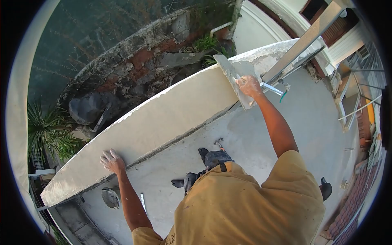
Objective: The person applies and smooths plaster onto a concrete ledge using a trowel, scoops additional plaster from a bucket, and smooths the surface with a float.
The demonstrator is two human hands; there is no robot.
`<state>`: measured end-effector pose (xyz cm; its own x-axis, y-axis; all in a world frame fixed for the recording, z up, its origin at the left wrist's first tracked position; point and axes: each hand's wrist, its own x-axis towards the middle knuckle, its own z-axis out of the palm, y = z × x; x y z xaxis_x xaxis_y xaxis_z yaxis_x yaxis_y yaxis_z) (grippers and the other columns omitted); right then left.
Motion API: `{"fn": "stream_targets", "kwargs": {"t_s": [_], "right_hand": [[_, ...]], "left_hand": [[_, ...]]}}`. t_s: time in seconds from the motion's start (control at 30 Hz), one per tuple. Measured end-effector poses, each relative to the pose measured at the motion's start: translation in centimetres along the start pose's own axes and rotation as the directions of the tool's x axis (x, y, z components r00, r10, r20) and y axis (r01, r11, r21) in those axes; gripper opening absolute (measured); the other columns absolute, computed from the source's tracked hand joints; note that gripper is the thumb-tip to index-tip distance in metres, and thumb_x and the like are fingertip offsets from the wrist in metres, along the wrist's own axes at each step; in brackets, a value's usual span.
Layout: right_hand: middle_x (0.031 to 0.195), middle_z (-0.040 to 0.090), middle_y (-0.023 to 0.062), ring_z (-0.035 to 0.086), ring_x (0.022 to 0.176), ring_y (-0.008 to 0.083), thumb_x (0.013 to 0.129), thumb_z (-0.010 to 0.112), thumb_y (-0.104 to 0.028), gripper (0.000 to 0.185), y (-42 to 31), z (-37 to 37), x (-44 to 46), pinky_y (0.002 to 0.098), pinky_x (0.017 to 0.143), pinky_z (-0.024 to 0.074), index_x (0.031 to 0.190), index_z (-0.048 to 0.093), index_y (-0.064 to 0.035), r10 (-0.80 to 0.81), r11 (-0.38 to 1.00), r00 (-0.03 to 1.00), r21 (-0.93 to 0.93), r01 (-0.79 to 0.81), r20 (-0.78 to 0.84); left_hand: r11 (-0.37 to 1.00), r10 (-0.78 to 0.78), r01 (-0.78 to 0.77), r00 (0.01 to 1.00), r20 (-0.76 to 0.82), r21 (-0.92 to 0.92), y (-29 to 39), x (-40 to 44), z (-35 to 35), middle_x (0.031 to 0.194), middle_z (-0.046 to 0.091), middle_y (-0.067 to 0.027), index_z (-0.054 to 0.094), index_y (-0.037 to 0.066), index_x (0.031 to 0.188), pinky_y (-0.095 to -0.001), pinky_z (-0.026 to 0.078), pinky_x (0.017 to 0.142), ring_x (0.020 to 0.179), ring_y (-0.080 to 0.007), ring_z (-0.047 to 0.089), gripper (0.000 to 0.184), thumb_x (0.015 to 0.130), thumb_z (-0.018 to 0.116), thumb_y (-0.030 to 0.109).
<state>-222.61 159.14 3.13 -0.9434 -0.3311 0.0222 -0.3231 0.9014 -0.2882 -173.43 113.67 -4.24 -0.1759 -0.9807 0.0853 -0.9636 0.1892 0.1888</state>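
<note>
A low parapet wall [163,110] with a smooth beige plaster face runs diagonally across the view. My left hand [113,161] lies with fingers spread against its lower left part, holding nothing. Toward the wall's upper right end, my right hand [248,85] is closed round the grip of a plastering float [228,77]. The float's flat blade is tilted against the wall's face and top edge, and grey plaster shows around it. My fingers hide most of the grip.
A slanting beam [304,41] rises just right of my right hand. A bucket [111,198] and a thin metal strip [143,203] are on the grey floor [261,134] at left. A small tool [219,143] lies near my feet. Rubble and plants [53,132] lie beyond the wall.
</note>
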Motion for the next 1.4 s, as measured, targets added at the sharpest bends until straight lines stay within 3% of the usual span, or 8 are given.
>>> {"fn": "stream_targets", "kwargs": {"t_s": [0.2,0.33,0.5,0.77,0.87,0.97,1.17,1.4], "right_hand": [[0.113,0.064,0.0256,0.062,0.109,0.0363,0.083,0.064,-0.047,0.057,6.2,-0.6,8.7,0.0398,0.095,0.0478,0.111,0.065,0.0032,0.407,0.913,0.913,0.003,-0.407,0.043],[0.102,0.067,0.027,0.066,0.098,0.0369,0.084,0.065,-0.044,0.055,0.7,-1.8,5.9,0.0433,0.089,0.0503,0.112,0.065,0.0034,0.254,0.953,0.944,0.109,-0.281,0.21],[0.108,0.067,0.023,0.062,0.107,0.0364,0.083,0.066,-0.045,0.051,-3.7,-2.3,0.8,0.0401,0.095,0.0472,0.108,0.069,-0.0006,-0.062,0.982,0.928,0.191,-0.01,0.368],[0.114,0.065,0.0209,0.062,0.106,0.0374,0.084,0.064,-0.044,0.045,6.1,-1.3,8.8,0.0411,0.092,0.0489,0.103,0.071,-0.0034,0.248,0.964,0.963,-0.126,-0.235,0.102],[0.109,0.066,0.0231,0.063,0.105,0.0367,0.085,0.063,-0.044,0.048,4.2,1.3,8.3,0.0418,0.091,0.049,0.101,0.07,0.0004,0.073,0.991,0.995,-0.113,-0.066,0.065],[0.105,0.066,0.0258,0.063,0.104,0.0365,0.086,0.063,-0.043,0.049,-0.4,-2.6,4.5,0.0417,0.091,0.0487,0.1,0.07,0.0036,-0.053,0.994,0.948,0.106,0.021,0.315],[0.099,0.069,0.0224,0.066,0.095,0.0362,0.084,0.066,-0.04,0.041,5.7,-0.6,9.4,0.0409,0.087,0.0497,0.101,0.072,-0.0037,0.238,0.968,0.953,0.029,-0.248,0.188],[0.105,0.068,0.0227,0.065,0.101,0.0349,0.081,0.068,-0.042,0.046,-2.3,-1.0,2.9,0.0394,0.09,0.0492,0.106,0.071,-0.0041,-0.103,0.988,0.948,0.138,0.063,0.302]], "left_hand": [[0.997,0.021,-0.017,0.998,-0.056,0.077,1.0,-0.6,-0.2,0.15,0.028,-0.0257,0.037,0.01,0.145,-0.0536,0.019,0.113,0.14,-0.0436,0.023,0.065,0.097,0.038,0.053],[0.995,0.033,-0.026,0.997,-0.066,0.097,0.7,-0.7,0.3,0.15,0.029,-0.0245,0.037,0.01,0.146,-0.054,0.019,0.112,0.14,-0.0432,0.023,0.065,0.097,0.038,0.053],[0.995,0.014,-0.007,0.998,-0.069,0.1,1.5,-0.9,-0.3,0.15,0.029,-0.0238,0.037,0.01,0.145,-0.0539,0.019,0.112,0.14,-0.0426,0.024,0.064,0.097,0.038,0.052],[0.994,0.018,-0.011,0.998,-0.064,0.104,1.4,-0.8,-0.3,0.15,0.029,-0.024,0.038,0.01,0.145,-0.0543,0.019,0.112,0.14,-0.0417,0.024,0.064,0.097,0.038,0.053],[0.994,0.013,-0.005,0.998,-0.068,0.113,1.7,-0.9,-0.5,0.15,0.03,-0.0242,0.038,0.01,0.145,-0.0542,0.019,0.112,0.139,-0.0415,0.025,0.064,0.097,0.039,0.052],[0.993,0.03,-0.021,0.997,-0.077,0.113,1.7,-1.0,-0.3,0.149,0.031,-0.0244,0.038,0.01,0.145,-0.0541,0.02,0.111,0.139,-0.041,0.026,0.064,0.096,0.04,0.052],[0.994,0.042,-0.031,0.994,-0.098,0.108,1.6,-0.9,-0.2,0.148,0.032,-0.0247,0.041,0.01,0.143,-0.0532,0.021,0.111,0.139,-0.0401,0.026,0.062,0.096,0.041,0.05],[0.994,0.03,-0.021,0.997,-0.077,0.11,2.0,-1.0,-0.8,0.149,0.031,-0.0234,0.04,0.011,0.144,-0.0529,0.02,0.112,0.14,-0.0395,0.025,0.062,0.096,0.04,0.051]]}}
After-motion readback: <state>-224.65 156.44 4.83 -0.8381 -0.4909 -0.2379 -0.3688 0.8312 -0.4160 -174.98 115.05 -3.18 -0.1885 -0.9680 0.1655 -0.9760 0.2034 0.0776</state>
